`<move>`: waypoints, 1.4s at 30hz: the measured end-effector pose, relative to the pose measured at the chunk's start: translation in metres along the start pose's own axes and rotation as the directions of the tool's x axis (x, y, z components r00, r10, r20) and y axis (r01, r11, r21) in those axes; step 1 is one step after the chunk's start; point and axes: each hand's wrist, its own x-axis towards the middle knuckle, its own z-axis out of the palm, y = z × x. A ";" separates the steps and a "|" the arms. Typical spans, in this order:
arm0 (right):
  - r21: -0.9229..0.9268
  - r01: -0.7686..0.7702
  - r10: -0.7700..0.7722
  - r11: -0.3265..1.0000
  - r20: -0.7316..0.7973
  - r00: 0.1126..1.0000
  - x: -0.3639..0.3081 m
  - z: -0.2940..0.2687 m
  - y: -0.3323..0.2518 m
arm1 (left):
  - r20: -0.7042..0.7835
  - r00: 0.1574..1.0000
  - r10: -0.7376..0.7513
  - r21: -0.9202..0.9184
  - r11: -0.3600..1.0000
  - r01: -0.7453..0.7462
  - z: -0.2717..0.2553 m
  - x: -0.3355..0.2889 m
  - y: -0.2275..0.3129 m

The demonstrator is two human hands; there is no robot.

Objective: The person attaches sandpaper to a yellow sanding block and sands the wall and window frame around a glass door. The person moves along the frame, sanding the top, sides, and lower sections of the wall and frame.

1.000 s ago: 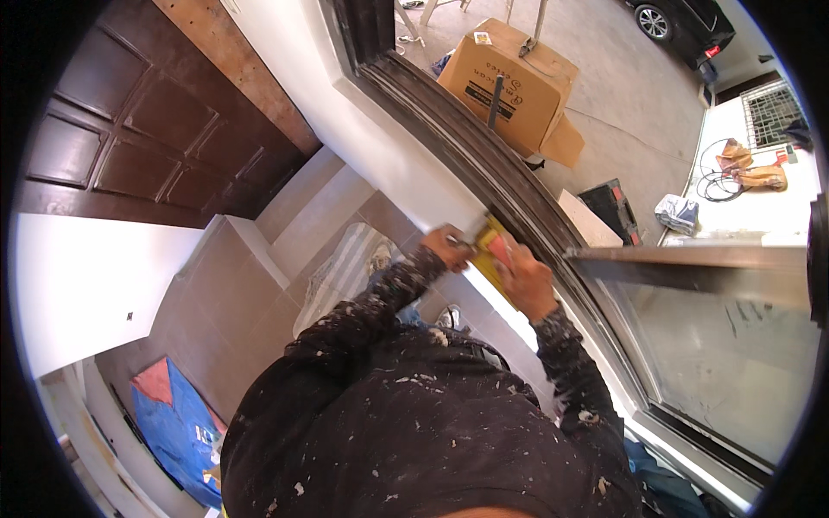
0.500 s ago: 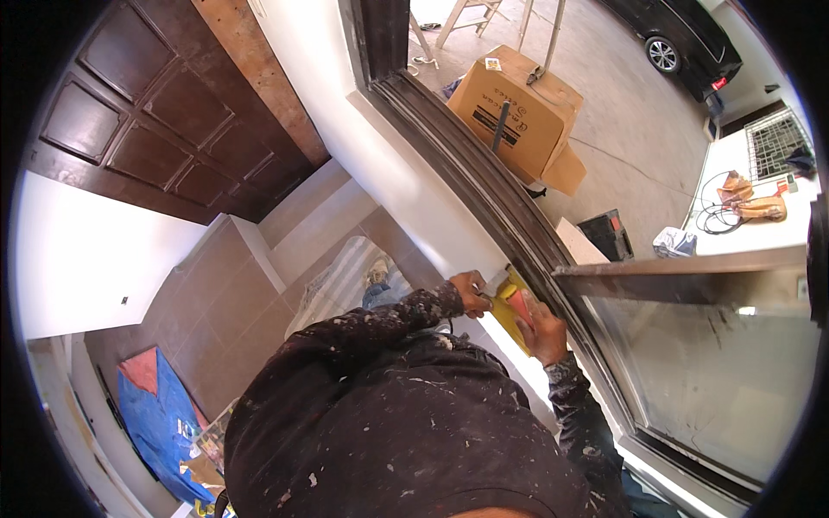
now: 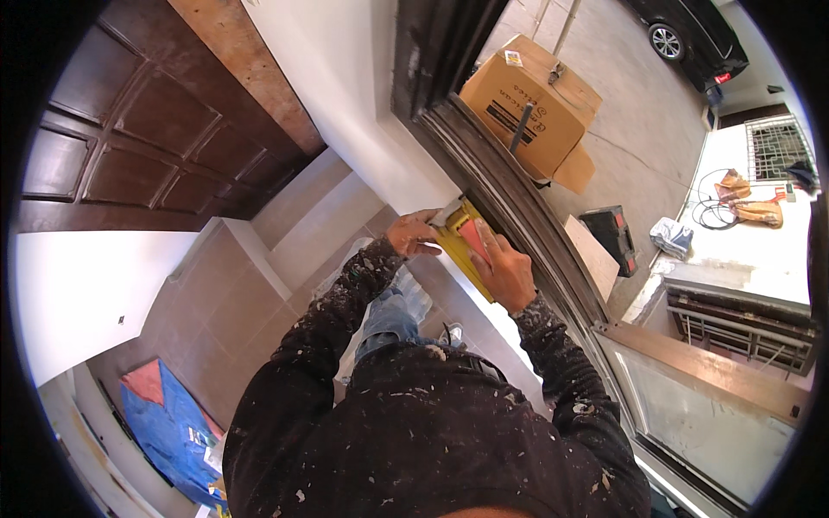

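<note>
- Right hand [image 3: 508, 272]: we keep its fingers and thumb closed on a long, flat yellow tool with a pinkish-red part [image 3: 473, 237]. The fingers lie along the red part.
- Left hand [image 3: 413, 233]: we hold it beside the upper end of the tool, fingers bent, next to a small, flat grey piece [image 3: 448, 210]. We cannot tell whether the fingers pinch that piece or only touch it.
- Tool position: we have it slanting along the smooth white ledge [image 3: 414, 164], just beside the dark brown metal window frame [image 3: 484, 173]. Contact with the frame cannot be determined.
- Arms: both of our dark, paint-spotted sleeves [image 3: 561, 363] reach forward, the hands close together near the middle of the view.
- Far side of the frame: we see a large brown cardboard box [image 3: 561, 129], a black and red case [image 3: 609, 237] and, farther off, a black vehicle [image 3: 699, 34].
- Right side: a framed glass pane [image 3: 717, 432] adjoins the window frame.
- Left side: we see a dark brown panelled door [image 3: 129, 147] and, lower down, a crumpled blue sheet [image 3: 168, 432] on the brown tiled floor [image 3: 216, 302].
</note>
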 end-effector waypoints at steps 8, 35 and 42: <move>0.033 -0.064 0.064 0.997 0.016 0.998 0.157 0.049 -0.051 | -0.352 0.926 0.133 0.147 0.985 -0.085 -0.086 0.017 0.127; -0.085 -0.339 0.347 0.937 0.345 0.872 0.103 0.022 -0.047 | 0.314 0.193 0.930 0.931 -0.262 -0.253 0.000 -0.021 0.290; -0.042 -0.330 0.328 0.943 0.291 0.899 0.146 0.036 -0.064 | 0.321 0.248 0.914 0.947 -0.305 -0.100 0.037 0.012 0.295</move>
